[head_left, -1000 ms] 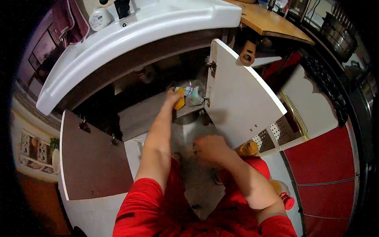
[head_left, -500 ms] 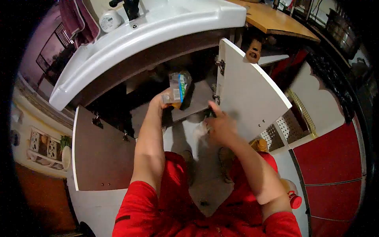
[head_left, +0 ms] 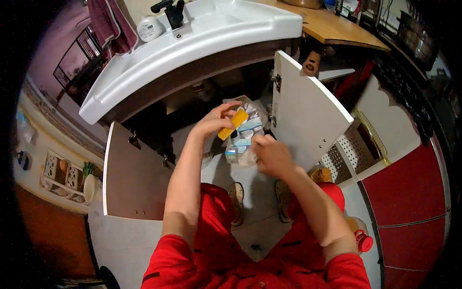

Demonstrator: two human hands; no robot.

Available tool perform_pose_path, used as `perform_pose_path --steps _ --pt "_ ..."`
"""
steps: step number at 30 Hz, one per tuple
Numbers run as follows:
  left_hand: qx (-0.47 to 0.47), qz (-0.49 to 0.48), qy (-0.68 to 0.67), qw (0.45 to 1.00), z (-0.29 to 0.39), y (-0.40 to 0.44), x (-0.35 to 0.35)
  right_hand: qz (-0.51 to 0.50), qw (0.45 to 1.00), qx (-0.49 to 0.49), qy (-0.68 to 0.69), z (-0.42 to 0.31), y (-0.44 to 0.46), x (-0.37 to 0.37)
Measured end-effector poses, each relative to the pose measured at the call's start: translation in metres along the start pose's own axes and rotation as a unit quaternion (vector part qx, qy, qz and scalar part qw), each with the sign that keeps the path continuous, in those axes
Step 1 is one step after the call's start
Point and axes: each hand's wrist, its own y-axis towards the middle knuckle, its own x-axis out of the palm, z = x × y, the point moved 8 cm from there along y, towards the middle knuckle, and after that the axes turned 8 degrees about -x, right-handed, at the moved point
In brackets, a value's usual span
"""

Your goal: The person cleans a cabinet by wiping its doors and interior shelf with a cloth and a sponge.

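Observation:
My left hand (head_left: 214,121) is closed around a small yellow block-shaped item (head_left: 234,124), held over a clear plastic bag (head_left: 248,158). Inside the bag lie several blue-and-white packages (head_left: 250,125), partly covered by the yellow item and the bag's folds. At the bag's near right side, my right hand (head_left: 272,154) has its fingers curled in and pinches the plastic. The bag is in front of the open cabinet under the sink (head_left: 202,57), between the two doors.
The left cabinet door (head_left: 132,178) and right cabinet door (head_left: 310,108) stand swung outward on either side of my arms. Both shoes (head_left: 236,197) are on the tiled floor below. A bottle with a red cap (head_left: 364,242) stands by my right leg, near red drawers (head_left: 409,202).
The clear package with a blue-green label is no longer in my left hand, which now holds the yellow item. The bag of packages has come into view, and my right hand has closed on it.

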Motion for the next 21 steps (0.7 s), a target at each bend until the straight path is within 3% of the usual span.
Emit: perform_pose_path --steps 4,9,13,14,17,19,21 --pt "-0.011 -0.026 -0.225 0.974 -0.008 -0.012 -0.008 -0.008 0.999 0.039 -0.006 0.010 -0.005 0.008" --pt "-0.010 -0.025 -0.287 0.958 -0.027 -0.010 -0.018 0.012 0.997 0.078 0.016 0.021 -0.007 0.007" --pt "-0.012 -0.023 -0.439 0.898 -0.040 -0.018 -0.034 -0.008 0.985 0.171 0.014 0.044 -0.021 0.011" --pt "-0.021 -0.005 -0.495 0.869 -0.041 -0.024 -0.041 -0.006 0.985 0.171 0.014 0.047 -0.021 0.010" --pt "0.012 -0.021 -0.530 0.848 -0.048 -0.021 -0.046 -0.040 0.989 0.142 -0.021 0.046 -0.019 0.010" --pt "0.023 -0.042 -0.546 0.836 -0.045 -0.022 -0.041 -0.107 0.978 0.177 0.035 0.041 -0.021 0.022" --pt "0.019 0.030 -0.605 0.796 -0.050 -0.025 -0.051 -0.126 0.979 0.152 0.056 0.042 -0.024 0.055"
